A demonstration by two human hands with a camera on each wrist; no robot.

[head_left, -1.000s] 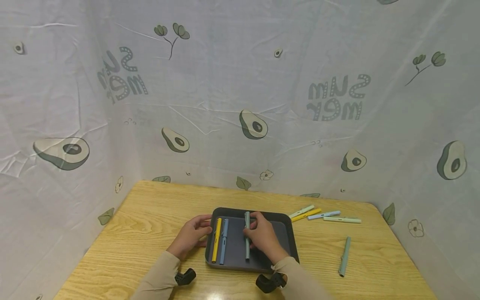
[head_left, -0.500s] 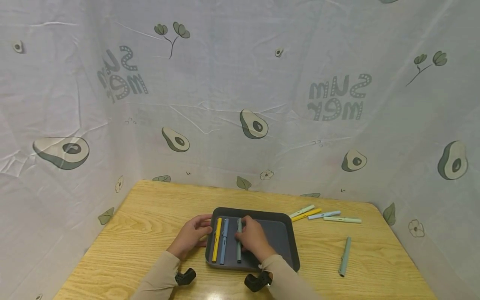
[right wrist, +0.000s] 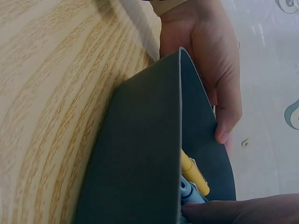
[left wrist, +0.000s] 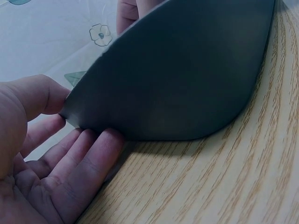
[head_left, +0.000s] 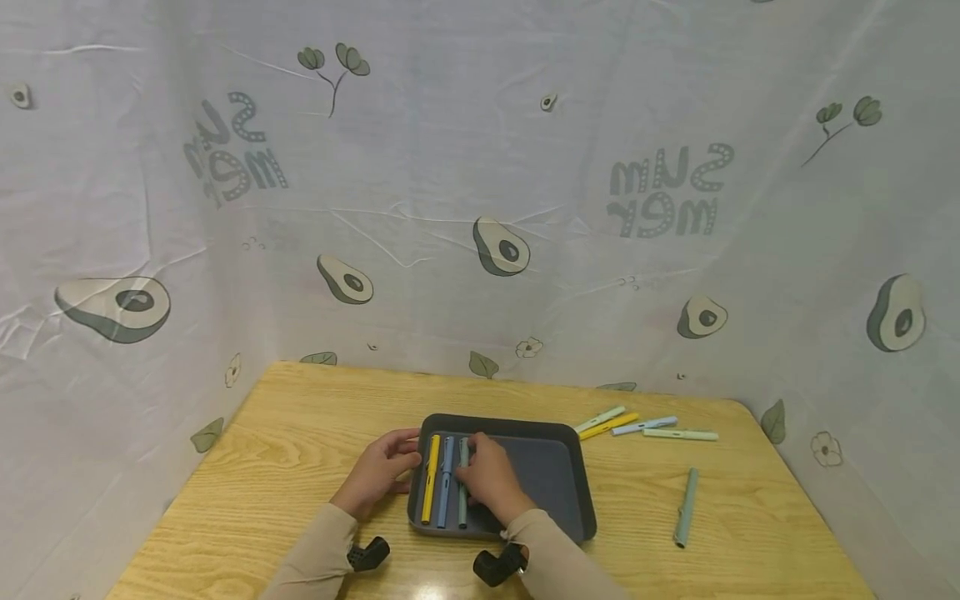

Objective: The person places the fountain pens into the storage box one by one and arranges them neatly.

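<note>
Tray (head_left: 551, 471) on wood table (head_left: 322, 408); L hand (head_left: 378, 475) at tray's left end, gripping it — thumb over rim, fingers against outer wall; R hand (head_left: 491, 479) over tray, pinching grey-green pen (head_left: 462, 506), which is in tray's left half, approx. parallel to blue pen (head_left: 446, 483) & yellow pen (head_left: 431, 482) — yellow nearest tray's left wall, blue betw.; grey-green touching tray floor or not, can't tell; another green pen (head_left: 686, 508) right of tray; four more pens (head_left: 643, 426) off tray's far R corner.
</note>
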